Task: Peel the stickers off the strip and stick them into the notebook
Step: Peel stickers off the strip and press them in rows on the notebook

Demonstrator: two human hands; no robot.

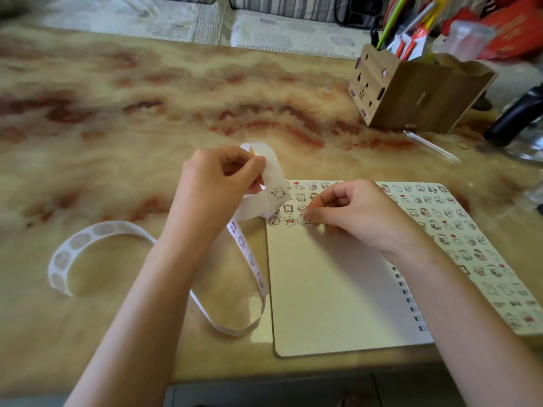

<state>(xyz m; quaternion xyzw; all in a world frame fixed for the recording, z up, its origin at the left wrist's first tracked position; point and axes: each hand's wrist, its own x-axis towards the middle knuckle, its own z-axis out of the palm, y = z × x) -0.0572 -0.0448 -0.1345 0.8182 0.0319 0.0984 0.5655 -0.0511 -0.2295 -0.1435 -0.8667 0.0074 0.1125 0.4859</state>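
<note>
A long white sticker strip (249, 259) loops over the marble table, with small cartoon stickers on part of it and empty round spots on its left end. My left hand (217, 183) holds the strip up near its top, left of the notebook. The open spiral notebook (329, 289) lies flat at the right; its left page carries a few rows of stickers at the top, and its right page is covered with them. My right hand (352, 212) presses a round sticker (305, 221) onto the left page with its fingertips, at the end of the lowest row.
A wooden pen holder (411, 92) full of pens stands at the back right. A clear plastic strip (432, 145) lies in front of it. A black object (514, 118) sits at the right edge. The table's near edge runs just below the notebook.
</note>
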